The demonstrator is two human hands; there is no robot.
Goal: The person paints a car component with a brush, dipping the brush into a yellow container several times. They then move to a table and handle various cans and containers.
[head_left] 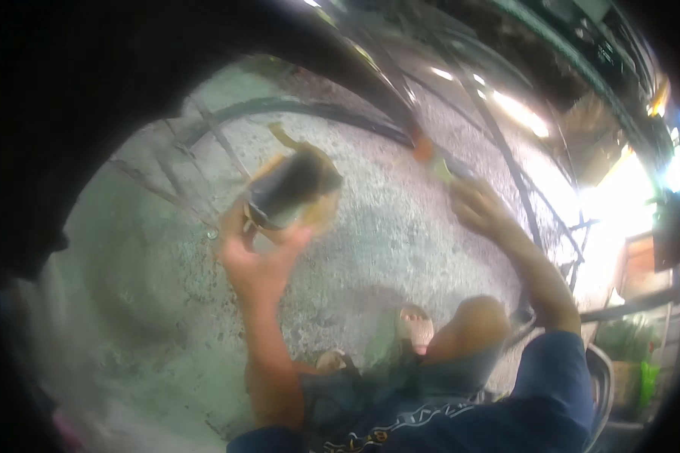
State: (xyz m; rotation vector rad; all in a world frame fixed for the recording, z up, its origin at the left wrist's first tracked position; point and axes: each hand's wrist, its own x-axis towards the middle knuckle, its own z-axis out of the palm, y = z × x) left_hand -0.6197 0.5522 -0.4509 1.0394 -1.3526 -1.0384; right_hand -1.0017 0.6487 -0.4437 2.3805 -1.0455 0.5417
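Observation:
My left hand (pixel 261 249) holds a cut, open container (pixel 291 189) with a dark inside and yellowish, ragged outer edges, tilted at centre left. My right hand (pixel 476 208), to its right, grips a brush (pixel 438 163) with a pale green handle and an orange part toward its far end. The brush reaches up to a dark, glossy metal bar (pixel 385 79) that runs diagonally across the top; its tip is blurred, so I cannot tell exactly where it touches.
Thin metal rods (pixel 166 166) and a dark curved strip (pixel 295 109) lie over the mottled concrete floor (pixel 363 249). More dark frames (pixel 499 136) stand at the upper right. My knee (pixel 468 321) and feet (pixel 415 325) show below. A bright opening with green items (pixel 627 370) is at right.

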